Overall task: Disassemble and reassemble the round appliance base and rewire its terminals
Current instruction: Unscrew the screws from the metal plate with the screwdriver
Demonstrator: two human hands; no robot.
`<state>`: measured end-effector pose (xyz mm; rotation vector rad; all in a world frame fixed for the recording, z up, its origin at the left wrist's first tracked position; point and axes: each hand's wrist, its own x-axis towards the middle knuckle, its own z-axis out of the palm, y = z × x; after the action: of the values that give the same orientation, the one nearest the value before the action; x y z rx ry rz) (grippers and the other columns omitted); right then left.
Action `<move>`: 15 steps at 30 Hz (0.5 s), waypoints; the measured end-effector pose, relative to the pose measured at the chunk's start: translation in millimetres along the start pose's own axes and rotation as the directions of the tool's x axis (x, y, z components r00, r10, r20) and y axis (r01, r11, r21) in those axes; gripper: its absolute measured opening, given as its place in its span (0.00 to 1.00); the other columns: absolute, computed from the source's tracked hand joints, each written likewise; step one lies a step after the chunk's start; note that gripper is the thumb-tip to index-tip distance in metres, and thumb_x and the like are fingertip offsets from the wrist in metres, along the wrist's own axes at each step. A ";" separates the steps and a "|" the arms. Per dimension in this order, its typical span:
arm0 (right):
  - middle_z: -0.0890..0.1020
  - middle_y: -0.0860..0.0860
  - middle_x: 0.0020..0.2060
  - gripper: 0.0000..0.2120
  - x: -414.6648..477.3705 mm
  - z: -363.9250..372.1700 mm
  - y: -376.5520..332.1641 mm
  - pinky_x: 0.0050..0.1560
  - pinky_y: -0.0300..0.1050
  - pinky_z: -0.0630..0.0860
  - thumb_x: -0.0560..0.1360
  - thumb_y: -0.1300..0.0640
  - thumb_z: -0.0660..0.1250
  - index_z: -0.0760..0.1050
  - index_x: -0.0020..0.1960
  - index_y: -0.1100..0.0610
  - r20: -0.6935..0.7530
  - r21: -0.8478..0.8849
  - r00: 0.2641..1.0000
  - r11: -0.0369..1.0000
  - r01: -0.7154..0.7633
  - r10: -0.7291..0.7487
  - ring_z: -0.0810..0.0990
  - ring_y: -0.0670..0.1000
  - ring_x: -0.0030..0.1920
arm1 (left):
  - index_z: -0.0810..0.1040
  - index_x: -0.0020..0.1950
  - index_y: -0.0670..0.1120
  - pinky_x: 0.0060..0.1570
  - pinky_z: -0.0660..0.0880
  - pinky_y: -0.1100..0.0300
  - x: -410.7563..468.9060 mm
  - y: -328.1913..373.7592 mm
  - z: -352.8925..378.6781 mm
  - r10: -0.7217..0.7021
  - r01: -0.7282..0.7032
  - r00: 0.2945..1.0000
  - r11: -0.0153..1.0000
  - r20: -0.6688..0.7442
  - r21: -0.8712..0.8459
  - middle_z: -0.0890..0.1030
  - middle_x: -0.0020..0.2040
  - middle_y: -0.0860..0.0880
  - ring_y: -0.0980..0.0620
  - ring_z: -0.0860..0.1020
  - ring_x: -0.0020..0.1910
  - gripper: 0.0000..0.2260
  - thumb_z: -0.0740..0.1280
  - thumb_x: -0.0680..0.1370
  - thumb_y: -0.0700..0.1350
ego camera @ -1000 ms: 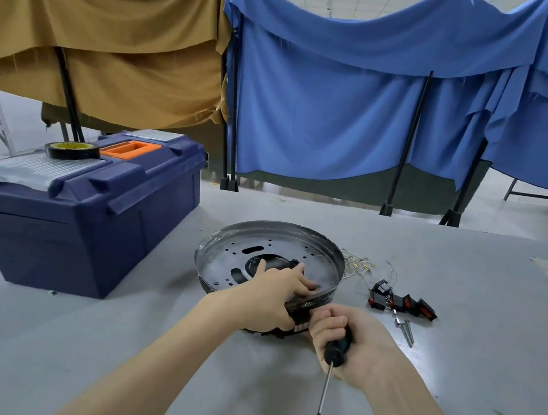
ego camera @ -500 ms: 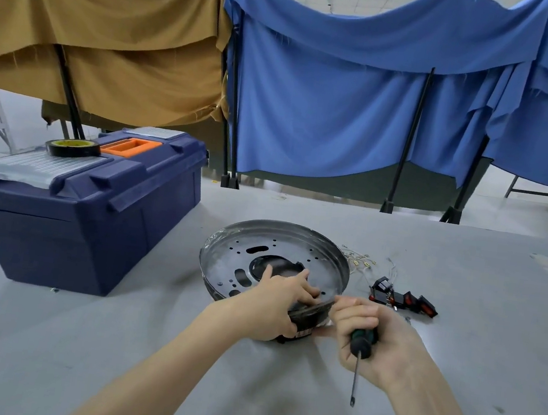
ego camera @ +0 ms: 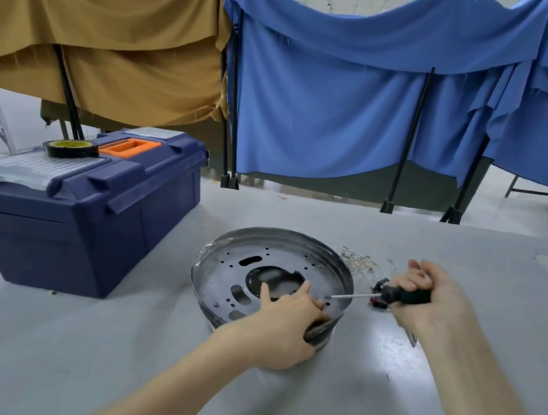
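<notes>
The round appliance base (ego camera: pixel 241 265), a dark metal dish with holes and a central opening, lies on the grey table (ego camera: pixel 77 338). My left hand (ego camera: pixel 286 319) grips its near rim, fingers over the edge and inside the dish. My right hand (ego camera: pixel 427 298) holds a dark-handled screwdriver (ego camera: pixel 393 294) almost level, its shaft pointing left with the tip at a hole near my left fingers. Thin wires with small terminals (ego camera: pixel 359 261) lie just behind the base on the right. A black and red switch part (ego camera: pixel 380 284) peeks out beside the screwdriver handle.
A dark blue toolbox (ego camera: pixel 85 215) with an orange handle stands at the left, a roll of black tape (ego camera: pixel 71 149) on its lid. Brown and blue cloths hang on black stands behind the table's far edge.
My right hand rose from beside the base's near rim and swung the screwdriver from pointing down to level, tip now over the dish. My left hand stayed on the rim.
</notes>
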<state>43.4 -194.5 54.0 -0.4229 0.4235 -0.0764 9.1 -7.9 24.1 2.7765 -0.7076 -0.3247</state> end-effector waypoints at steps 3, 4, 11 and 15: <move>0.65 0.46 0.18 0.14 6.5 7.2 -7.7 0.19 0.32 0.60 0.82 0.56 0.57 0.68 0.38 0.58 0.006 -0.008 0.993 0.993 0.116 -0.116 0.62 0.43 0.16 | 0.67 0.71 0.40 0.72 0.32 0.36 -4.2 10.3 3.7 0.005 -0.005 0.999 1.000 0.037 -0.004 0.68 0.71 0.43 0.46 0.50 0.79 0.27 0.55 0.82 0.60; 0.66 0.46 0.19 0.14 7.7 9.2 -9.5 0.20 0.32 0.60 0.82 0.55 0.58 0.69 0.38 0.58 0.007 -0.008 0.988 0.988 0.151 -0.151 0.63 0.43 0.16 | 0.67 0.69 0.41 0.72 0.32 0.38 -2.9 10.6 0.1 0.003 -0.002 1.000 0.999 0.029 -0.038 0.71 0.68 0.41 0.44 0.54 0.78 0.25 0.52 0.83 0.59; 0.66 0.48 0.27 0.15 8.2 15.7 -7.9 0.22 0.32 0.60 0.80 0.55 0.60 0.68 0.35 0.57 0.017 -0.125 0.929 0.921 0.368 -0.369 0.62 0.46 0.18 | 0.77 0.65 0.54 0.65 0.56 0.55 12.7 -11.0 -22.7 0.083 -0.098 0.987 0.990 -0.140 -0.103 0.81 0.57 0.61 0.58 0.69 0.61 0.26 0.79 0.68 0.50; 0.65 0.49 0.24 0.16 7.1 19.7 -10.1 0.22 0.33 0.57 0.79 0.57 0.59 0.64 0.33 0.56 0.010 -0.115 0.910 0.903 0.414 -0.415 0.60 0.47 0.18 | 0.78 0.64 0.59 0.49 0.52 0.58 19.1 -17.2 -18.3 0.138 -0.147 0.978 0.988 -0.157 -0.052 0.73 0.57 0.65 0.58 0.62 0.61 0.30 0.81 0.63 0.53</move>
<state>58.2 -197.3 71.8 -0.6227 0.3473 -0.4725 38.0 0.8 33.3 2.6389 -0.8370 -0.1023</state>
